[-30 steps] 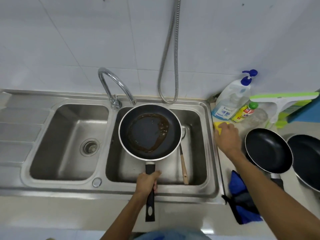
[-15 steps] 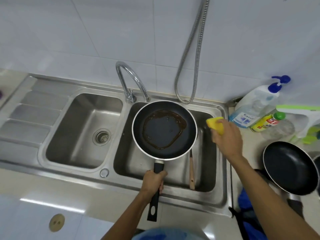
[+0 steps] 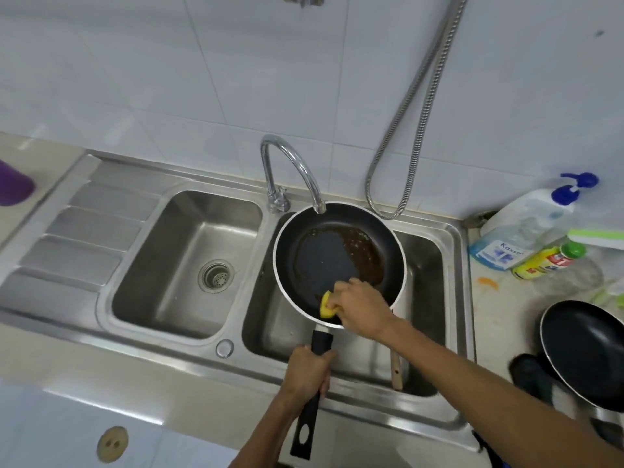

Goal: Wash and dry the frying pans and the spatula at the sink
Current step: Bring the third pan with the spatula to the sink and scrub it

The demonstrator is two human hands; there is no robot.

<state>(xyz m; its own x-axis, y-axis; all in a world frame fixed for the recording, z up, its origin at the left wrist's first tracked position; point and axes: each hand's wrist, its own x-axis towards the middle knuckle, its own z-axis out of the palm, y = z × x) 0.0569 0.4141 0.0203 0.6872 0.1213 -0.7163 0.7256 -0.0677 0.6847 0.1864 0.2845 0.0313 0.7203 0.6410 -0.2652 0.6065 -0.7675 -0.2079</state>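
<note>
A black frying pan point(image 3: 337, 255) with brown residue hangs over the right basin of the steel sink point(image 3: 452, 298). My left hand point(image 3: 309, 371) grips its black handle. My right hand point(image 3: 363, 305) holds a yellow sponge point(image 3: 327, 306) pressed against the pan's near inner edge. A spatula with a wooden handle point(image 3: 395, 369) lies in the right basin, mostly hidden beneath the pan and my right arm. A second black pan point(image 3: 584, 352) sits on the counter at the right.
The curved tap point(image 3: 290, 170) ends just above the pan's far rim; no water runs. A metal hose point(image 3: 405, 146) hangs down the wall. A pump soap bottle point(image 3: 526, 228) and a yellow bottle point(image 3: 547, 260) stand right of the sink. Purple cup point(image 3: 13, 185) at far left.
My right hand carried the yellow sponge from the counter by the soap bottles into the pan, where it now presses on the near edge. The brown residue is smeared.
</note>
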